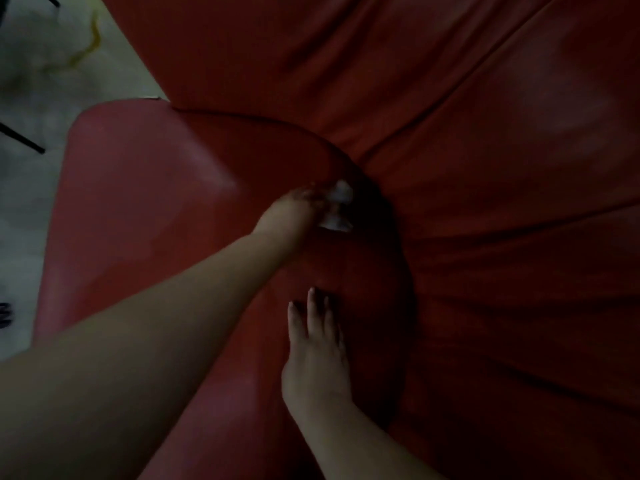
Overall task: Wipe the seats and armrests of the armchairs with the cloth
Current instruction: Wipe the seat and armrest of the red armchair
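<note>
The picture is dim and blurred. A red armchair fills most of it: the armrest (138, 188) lies on the left, the seat (502, 306) spreads to the right, and the backrest (346, 64) rises at the far side.

The left hand (294, 213) reaches far along the inner edge of the armrest, near the dark corner where armrest, seat and backrest meet. Its fingers are curled round a small white cloth (337, 209), which shows bunched at the far right of the hand and is pressed against the red cover there.

The right hand (317, 344) lies nearer, on the inner side of the armrest just beside the seat. Its fingers are straight, slightly spread and pointing away, flat on the cover, with nothing in them.

At the far left a pale floor (31, 98) shows, with something yellow (90, 43) on it, too blurred to tell.
</note>
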Available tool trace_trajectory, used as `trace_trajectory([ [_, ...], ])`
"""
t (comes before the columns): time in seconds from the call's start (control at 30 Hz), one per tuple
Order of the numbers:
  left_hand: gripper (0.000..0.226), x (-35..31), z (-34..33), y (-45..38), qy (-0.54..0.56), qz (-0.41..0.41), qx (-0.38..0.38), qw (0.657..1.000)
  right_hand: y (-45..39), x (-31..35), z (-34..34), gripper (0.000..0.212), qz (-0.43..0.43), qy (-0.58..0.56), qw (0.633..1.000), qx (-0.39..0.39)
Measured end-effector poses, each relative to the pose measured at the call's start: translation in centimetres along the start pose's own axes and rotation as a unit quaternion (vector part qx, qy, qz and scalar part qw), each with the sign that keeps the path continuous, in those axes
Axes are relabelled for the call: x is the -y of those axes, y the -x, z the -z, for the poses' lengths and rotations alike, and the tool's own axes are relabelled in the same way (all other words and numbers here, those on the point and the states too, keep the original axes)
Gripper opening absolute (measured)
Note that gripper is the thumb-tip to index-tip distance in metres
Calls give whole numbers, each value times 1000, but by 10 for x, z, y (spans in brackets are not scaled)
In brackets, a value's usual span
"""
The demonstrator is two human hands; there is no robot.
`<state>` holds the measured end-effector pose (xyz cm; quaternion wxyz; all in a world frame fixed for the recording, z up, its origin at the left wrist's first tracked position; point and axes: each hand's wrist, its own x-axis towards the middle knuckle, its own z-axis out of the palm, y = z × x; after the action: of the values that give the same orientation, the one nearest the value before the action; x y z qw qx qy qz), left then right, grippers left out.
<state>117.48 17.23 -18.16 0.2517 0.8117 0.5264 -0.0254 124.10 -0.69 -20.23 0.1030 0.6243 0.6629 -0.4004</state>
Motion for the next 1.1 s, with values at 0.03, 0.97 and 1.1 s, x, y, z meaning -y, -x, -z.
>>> trace_trajectory([
  [0.03,43,9,-1,6,-28,-5,-24,999,-5,-30,38,66,7,-110,992,-63],
  [0.97,43,42,-43,201,109,217,38,969,16,-16,39,57,9,46,998,-38],
  [1.1,46,33,-30,220,180,283,34,941,16,-12,61,59,10,58,998,14],
])
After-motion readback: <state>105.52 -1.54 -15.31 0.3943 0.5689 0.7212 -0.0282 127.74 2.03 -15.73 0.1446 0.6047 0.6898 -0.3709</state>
